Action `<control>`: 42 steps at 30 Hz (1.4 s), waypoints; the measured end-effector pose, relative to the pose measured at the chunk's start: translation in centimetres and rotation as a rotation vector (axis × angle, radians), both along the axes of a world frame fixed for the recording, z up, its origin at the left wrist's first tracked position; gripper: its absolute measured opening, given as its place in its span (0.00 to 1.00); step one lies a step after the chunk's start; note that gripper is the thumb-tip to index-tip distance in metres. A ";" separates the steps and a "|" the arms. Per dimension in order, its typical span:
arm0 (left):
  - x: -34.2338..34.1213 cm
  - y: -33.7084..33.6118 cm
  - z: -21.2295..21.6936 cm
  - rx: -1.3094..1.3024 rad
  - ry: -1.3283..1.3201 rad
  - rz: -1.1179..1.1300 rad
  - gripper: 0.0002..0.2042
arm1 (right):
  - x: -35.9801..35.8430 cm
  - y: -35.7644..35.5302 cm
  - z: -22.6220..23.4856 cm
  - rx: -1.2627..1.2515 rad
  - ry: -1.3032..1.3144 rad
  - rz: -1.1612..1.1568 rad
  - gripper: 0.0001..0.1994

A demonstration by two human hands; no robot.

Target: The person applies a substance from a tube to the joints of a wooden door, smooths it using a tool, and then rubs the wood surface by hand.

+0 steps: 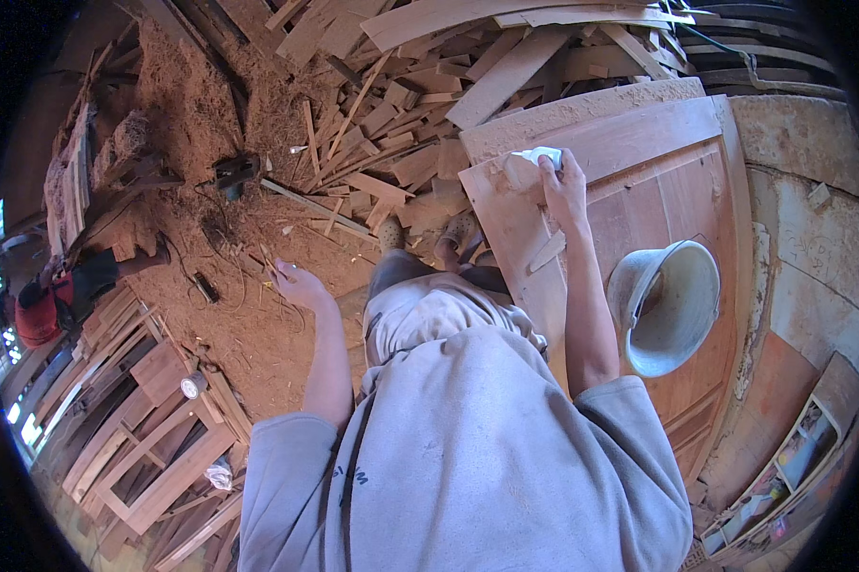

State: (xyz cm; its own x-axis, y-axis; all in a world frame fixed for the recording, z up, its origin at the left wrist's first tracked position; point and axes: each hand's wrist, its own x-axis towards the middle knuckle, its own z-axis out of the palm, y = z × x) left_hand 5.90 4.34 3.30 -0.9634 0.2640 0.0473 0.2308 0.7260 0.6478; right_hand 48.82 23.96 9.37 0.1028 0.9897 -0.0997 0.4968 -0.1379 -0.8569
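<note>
Door point(673, 132): panels point(637, 217) looked fitted; I couldn't judge what remained.
Bottle point(542, 153): over door's far end, fingers wrapped round it, my right hand point(567, 186).
Left hand point(301, 286): left of door, half-curled; contents unclear.

light is soft, glaring at far left, with edges bending strongly.

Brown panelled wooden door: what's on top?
A pale grey round bucket and a flat, pale, pointed piece, material unclear. Right hand holds a small white bottle over the door. Surface under the bucket: covered, can't tell.
</note>
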 end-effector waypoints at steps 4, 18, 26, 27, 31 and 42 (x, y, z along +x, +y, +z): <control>0.2 0.2 0.3 -0.002 0.004 0.000 0.26 | 0.1 0.0 -0.1 -0.013 -0.031 0.001 0.11; -0.2 1.5 1.0 0.096 -0.036 0.012 0.24 | 0.0 0.0 0.6 -0.026 -0.038 -0.003 0.11; -0.8 1.4 0.4 0.096 -0.041 -0.006 0.23 | 0.1 -0.1 0.5 -0.031 -0.053 -0.014 0.12; -0.8 1.3 0.4 0.095 -0.040 -0.005 0.23 | 0.0 -0.1 0.5 -0.031 -0.052 -0.013 0.12; -0.8 1.1 0.1 0.070 -0.052 0.015 0.23 | 0.1 0.0 0.5 -0.023 -0.057 -0.002 0.12; -1.2 0.8 -0.8 0.074 -0.020 0.026 0.23 | 0.0 -0.1 0.8 -0.012 -0.064 0.001 0.11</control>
